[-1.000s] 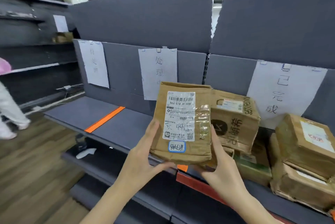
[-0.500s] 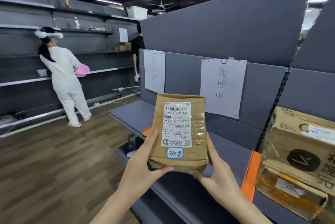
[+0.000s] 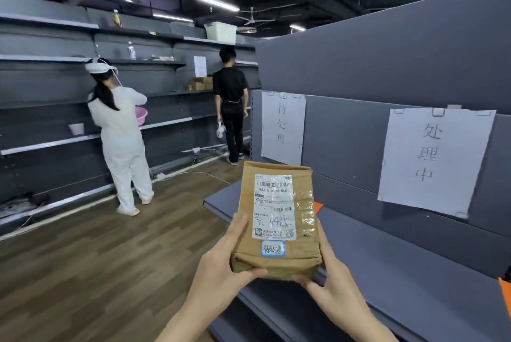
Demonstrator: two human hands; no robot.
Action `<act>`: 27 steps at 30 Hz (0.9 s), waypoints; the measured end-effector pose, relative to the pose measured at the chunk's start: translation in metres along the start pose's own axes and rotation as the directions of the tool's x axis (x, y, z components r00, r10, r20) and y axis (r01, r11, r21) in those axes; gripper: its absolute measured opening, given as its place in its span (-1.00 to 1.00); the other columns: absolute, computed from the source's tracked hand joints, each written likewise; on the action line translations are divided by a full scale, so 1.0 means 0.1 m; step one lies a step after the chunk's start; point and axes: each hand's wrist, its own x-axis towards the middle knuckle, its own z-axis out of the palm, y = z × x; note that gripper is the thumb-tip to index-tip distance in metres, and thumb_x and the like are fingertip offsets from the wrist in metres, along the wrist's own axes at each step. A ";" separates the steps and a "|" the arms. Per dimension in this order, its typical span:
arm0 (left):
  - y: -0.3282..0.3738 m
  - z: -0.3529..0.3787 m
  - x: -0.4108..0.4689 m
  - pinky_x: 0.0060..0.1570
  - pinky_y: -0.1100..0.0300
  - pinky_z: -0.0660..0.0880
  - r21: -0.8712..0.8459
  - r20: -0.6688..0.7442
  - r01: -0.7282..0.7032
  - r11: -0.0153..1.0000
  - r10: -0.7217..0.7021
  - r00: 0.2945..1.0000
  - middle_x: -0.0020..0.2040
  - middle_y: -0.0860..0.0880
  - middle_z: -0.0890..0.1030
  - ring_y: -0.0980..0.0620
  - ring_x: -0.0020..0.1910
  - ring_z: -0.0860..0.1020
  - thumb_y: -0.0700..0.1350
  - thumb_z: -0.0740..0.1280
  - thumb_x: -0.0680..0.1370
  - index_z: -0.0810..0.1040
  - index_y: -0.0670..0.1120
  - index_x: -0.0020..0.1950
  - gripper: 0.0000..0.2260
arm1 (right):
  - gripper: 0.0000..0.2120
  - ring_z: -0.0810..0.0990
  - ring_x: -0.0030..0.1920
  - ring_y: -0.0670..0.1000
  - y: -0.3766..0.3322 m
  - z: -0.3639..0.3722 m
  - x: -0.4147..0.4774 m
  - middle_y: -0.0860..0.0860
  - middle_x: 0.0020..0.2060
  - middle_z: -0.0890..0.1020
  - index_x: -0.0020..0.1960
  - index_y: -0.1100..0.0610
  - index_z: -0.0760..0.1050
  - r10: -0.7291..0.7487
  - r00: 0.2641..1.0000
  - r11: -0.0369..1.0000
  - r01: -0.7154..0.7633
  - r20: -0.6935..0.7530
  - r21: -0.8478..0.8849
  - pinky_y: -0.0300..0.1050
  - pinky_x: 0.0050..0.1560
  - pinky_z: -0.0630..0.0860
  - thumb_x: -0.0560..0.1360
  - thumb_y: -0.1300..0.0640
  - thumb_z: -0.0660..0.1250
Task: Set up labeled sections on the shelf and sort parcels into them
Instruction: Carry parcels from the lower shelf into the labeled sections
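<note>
The left hand (image 3: pixel 221 264) and right hand (image 3: pixel 329 283) curl their fingers round the lower corners of a brown parcel (image 3: pixel 276 220), held upright above the grey shelf (image 3: pixel 401 256) (it hides most of an orange strip (image 3: pixel 318 207)). A near sign (image 3: pixel 434 159) and a far sign (image 3: pixel 280 127) hang behind. Across the aisle is a pink basin (image 3: pixel 142 116).

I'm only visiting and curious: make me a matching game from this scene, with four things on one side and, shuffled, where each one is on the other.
Things:
1. brown parcel
2. pink basin
3. white bin
4. nearer paper sign

Places:
a. on top of the far shelving
b. taped to the grey back panel
c. held between the left hand and right hand
d. with the person in white

Pairs: 1-c, 2-d, 3-a, 4-b.
</note>
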 end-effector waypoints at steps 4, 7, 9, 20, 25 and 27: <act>-0.30 -0.18 0.38 0.25 0.43 0.33 -0.030 0.013 0.038 0.999 -0.037 0.999 0.37 0.27 0.40 0.38 0.29 0.38 -0.15 0.60 0.25 0.22 0.37 0.40 -0.09 | -0.07 0.50 0.15 -0.36 0.06 0.22 0.45 -0.46 0.16 0.49 0.49 -0.26 -0.15 0.028 1.000 1.000 -0.028 -0.003 -0.007 -0.47 0.10 0.40 0.45 0.21 0.41; -0.52 -0.22 0.70 0.12 0.56 0.32 -0.053 0.041 0.064 0.997 -0.062 0.997 0.29 0.32 0.45 0.42 0.21 0.42 -0.17 0.60 0.25 0.25 0.27 0.43 -0.11 | -0.08 0.46 0.14 -0.41 0.16 0.34 0.77 -0.51 0.14 0.46 0.50 -0.23 -0.16 0.050 0.999 0.999 -0.050 -0.002 -0.002 -0.56 0.04 0.34 0.46 0.19 0.41; -0.67 -0.23 0.94 0.05 0.59 0.31 -0.054 0.051 0.068 0.996 -0.065 0.997 0.27 0.32 0.47 0.44 0.18 0.44 -0.18 0.60 0.25 0.26 0.26 0.43 -0.12 | -0.07 0.44 0.15 -0.43 0.25 0.39 1.01 -0.55 0.14 0.43 0.50 -0.22 -0.16 0.062 0.998 0.998 -0.062 -0.010 -0.010 -0.58 0.05 0.32 0.45 0.19 0.42; -1.25 -0.31 2.58 0.30 0.35 0.31 -0.036 0.104 0.010 0.999 -0.006 0.995 0.35 0.30 0.41 0.39 0.28 0.37 -0.17 0.60 0.26 0.25 0.29 0.41 -0.13 | -0.02 0.50 0.21 -0.23 0.66 0.51 2.58 -0.47 0.22 0.43 0.48 -0.31 -0.23 -0.008 0.993 0.995 -0.004 -0.119 -0.100 -0.20 0.23 0.44 0.44 0.21 0.40; -1.56 -0.18 2.98 0.22 0.51 0.30 -0.059 0.191 0.029 0.998 -0.017 0.981 0.30 0.28 0.45 0.41 0.24 0.40 -0.21 0.59 0.26 0.27 0.22 0.42 -0.14 | -0.05 0.42 0.26 -0.32 0.89 0.57 2.84 -0.54 0.22 0.37 0.46 -0.31 -0.23 0.059 0.986 0.993 -0.075 -0.157 -0.093 -0.32 0.24 0.39 0.45 0.12 0.42; -1.71 -0.08 3.12 0.20 0.51 0.32 -0.059 0.246 0.042 0.997 -0.026 0.969 0.28 0.28 0.47 0.40 0.23 0.42 -0.19 0.59 0.26 0.26 0.21 0.43 -0.14 | -0.07 0.37 0.23 -0.43 1.01 0.60 2.90 -0.66 0.15 0.30 0.42 -0.33 -0.22 0.104 0.979 0.990 -0.119 -0.176 -0.081 -0.45 0.21 0.32 0.45 0.11 0.43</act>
